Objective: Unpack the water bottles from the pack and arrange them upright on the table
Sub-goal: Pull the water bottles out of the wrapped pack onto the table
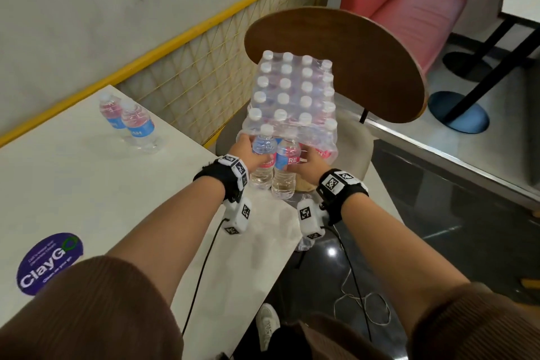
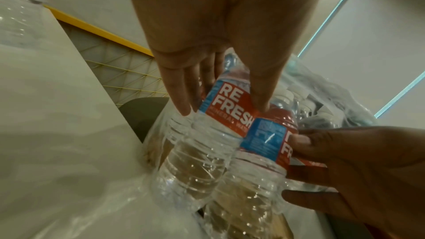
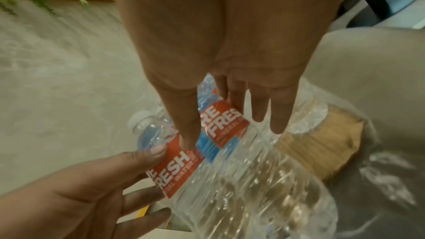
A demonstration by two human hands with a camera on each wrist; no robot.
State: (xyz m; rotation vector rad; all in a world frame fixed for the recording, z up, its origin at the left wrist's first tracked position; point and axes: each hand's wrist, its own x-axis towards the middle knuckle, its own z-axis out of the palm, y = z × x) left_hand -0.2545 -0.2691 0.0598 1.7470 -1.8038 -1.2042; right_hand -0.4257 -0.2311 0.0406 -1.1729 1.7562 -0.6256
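Observation:
A shrink-wrapped pack of water bottles (image 1: pixel 292 96) sits on a chair seat, its near end torn open. My left hand (image 1: pixel 248 149) grips one clear bottle with a red and blue label (image 1: pixel 264 158) at the torn end; the left wrist view shows fingers and thumb of this hand (image 2: pixel 224 110) round its label (image 2: pixel 227 108). My right hand (image 1: pixel 306 162) grips the neighbouring bottle (image 1: pixel 286 166), and its thumb and fingers (image 3: pixel 232 137) wrap the label (image 3: pixel 225 124). Both bottles stand roughly upright, side by side. Two more bottles (image 1: pixel 112 111) (image 1: pixel 138 128) stand upright on the white table (image 1: pixel 73 184).
The chair's brown wooden backrest (image 1: pixel 365 61) rises behind the pack. A yellow mesh railing (image 1: pixel 204 67) runs along the table's far side. A blue round sticker (image 1: pixel 49 263) lies on the table near me. Pink benches (image 1: pixel 409 0) and table legs stand at the right.

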